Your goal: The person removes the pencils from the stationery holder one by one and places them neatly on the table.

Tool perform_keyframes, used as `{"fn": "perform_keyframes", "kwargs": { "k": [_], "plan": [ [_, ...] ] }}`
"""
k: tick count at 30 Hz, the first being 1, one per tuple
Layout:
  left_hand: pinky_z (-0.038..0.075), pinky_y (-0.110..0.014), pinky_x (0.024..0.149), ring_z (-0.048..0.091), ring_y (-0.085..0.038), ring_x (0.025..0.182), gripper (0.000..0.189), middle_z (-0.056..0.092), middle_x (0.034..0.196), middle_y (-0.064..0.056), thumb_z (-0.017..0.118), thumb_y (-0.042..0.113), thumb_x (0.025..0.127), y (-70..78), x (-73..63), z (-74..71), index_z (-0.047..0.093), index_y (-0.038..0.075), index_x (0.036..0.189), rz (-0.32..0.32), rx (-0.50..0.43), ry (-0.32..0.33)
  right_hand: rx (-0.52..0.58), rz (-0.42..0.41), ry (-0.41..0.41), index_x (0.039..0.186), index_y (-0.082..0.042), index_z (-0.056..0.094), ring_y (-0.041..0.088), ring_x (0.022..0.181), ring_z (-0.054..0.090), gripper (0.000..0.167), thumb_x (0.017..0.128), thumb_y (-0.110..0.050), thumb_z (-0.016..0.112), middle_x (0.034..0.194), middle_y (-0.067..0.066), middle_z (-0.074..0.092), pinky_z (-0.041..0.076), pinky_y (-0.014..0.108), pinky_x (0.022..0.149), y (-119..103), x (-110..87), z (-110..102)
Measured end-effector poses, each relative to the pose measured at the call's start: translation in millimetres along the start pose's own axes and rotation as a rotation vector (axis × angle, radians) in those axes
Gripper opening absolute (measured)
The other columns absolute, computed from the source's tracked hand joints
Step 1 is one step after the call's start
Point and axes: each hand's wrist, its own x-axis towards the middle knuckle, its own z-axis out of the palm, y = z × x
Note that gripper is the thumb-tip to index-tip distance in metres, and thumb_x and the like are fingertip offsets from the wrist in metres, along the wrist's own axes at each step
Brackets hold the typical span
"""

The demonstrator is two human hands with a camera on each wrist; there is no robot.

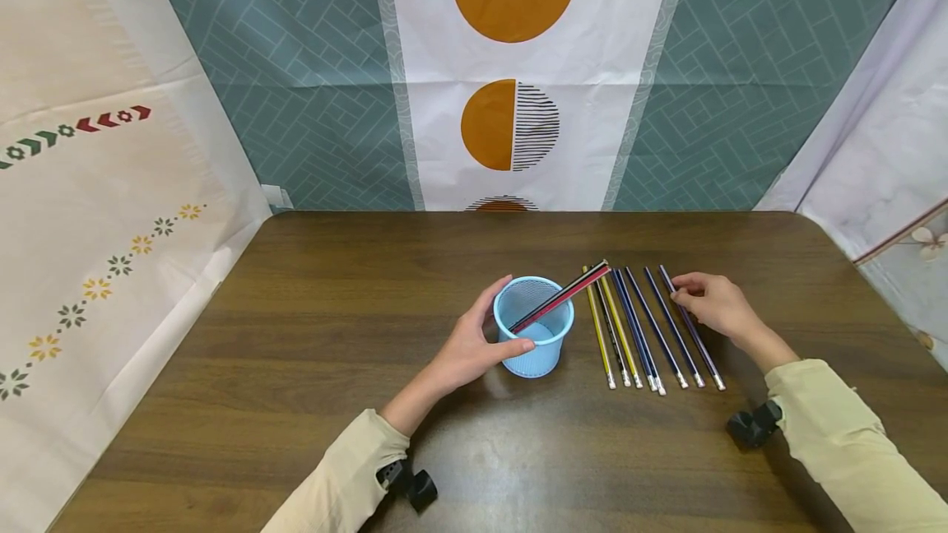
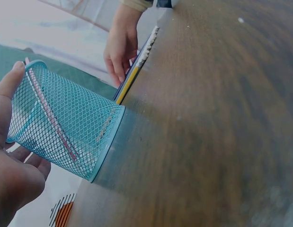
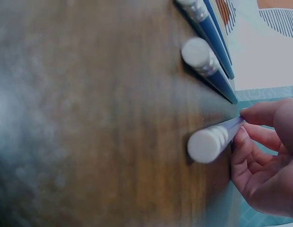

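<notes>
My left hand [image 1: 468,350] holds a light blue mesh pencil cup [image 1: 535,362] near the middle of the table, with the thumb along its near side and the other fingers around the far side. Red and black pencils [image 1: 570,291] lean inside the cup, their upper ends past its right rim. Over on the right, my right hand [image 1: 717,304] pinches a dark blue pencil [image 3: 226,128], the rightmost in a row. Its white eraser end points toward me. The pencil lies at or very near the tabletop; which of these cannot be told.
Between the cup and my right hand lie several more pencils: yellow ones [image 1: 624,336] and a dark one on the left, dark blue ones [image 1: 666,327] on the right. The brown wooden table [image 1: 333,294] ends at a patterned cloth [image 1: 326,105] behind.
</notes>
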Motion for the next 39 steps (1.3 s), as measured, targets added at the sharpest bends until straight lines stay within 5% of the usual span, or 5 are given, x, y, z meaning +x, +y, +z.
{"fn": "perform_keyframes", "kwargs": {
  "k": [33, 39],
  "plan": [
    [0.037, -0.044, 0.101, 0.05, -0.027, 0.122, 0.087, 0.05, 0.136, -0.013, 0.079, 0.014, 0.081, 0.8, 0.2, 0.0, 0.029, 0.005, 0.151, 0.0, 0.009, 0.001, 0.084, 0.034, -0.074, 0.13, 0.014, 0.046, 0.022, 0.083, 0.055, 0.04, 0.101, -0.014, 0.05, 0.098, 0.019, 0.058, 0.052, 0.027, 0.063, -3.5, -1.3, -4.7],
    [0.036, -0.044, 0.102, 0.05, -0.028, 0.122, 0.087, 0.05, 0.136, -0.014, 0.079, 0.013, 0.08, 1.7, -0.3, -0.1, 0.029, 0.007, 0.151, 0.004, 0.015, 0.004, 0.106, 0.009, -0.078, 0.133, 0.014, 0.045, 0.027, 0.09, 0.059, 0.042, 0.102, -0.015, 0.048, 0.117, 0.031, 0.055, 0.053, 0.028, 0.067, -13.3, -3.6, -4.2]
  ]
}}
